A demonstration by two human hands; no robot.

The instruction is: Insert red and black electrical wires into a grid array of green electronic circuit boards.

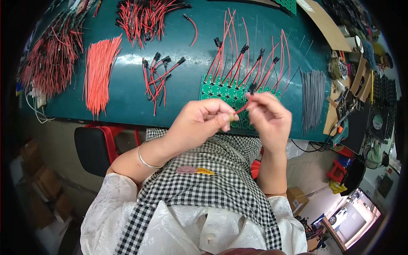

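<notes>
Between my hands is a short red connector lead (pixel 242 109) with a black plug at its upper end. My left hand (pixel 204 119) is closed in a pinch at the lead's lower end. My right hand (pixel 270 117) pinches it just below the plug, its fingers slightly blurred. Both hands are over the near edge of a green circuit board panel (pixel 216 89) with rows of round pads. Several red wires and black plugs stand up from the panel's far side. My fingers hide part of the panel and the wire ends.
On the green table (pixel 127 55) lie a bundle of red wires (pixel 101 74), a few loose connector leads (pixel 157 80), a large pile of leads (pixel 146 17) and a stack of grey wires (pixel 313 95). Cardboard (pixel 325 25) and tools crowd the right edge. A black-backed chair (pixel 93 148) stands front left.
</notes>
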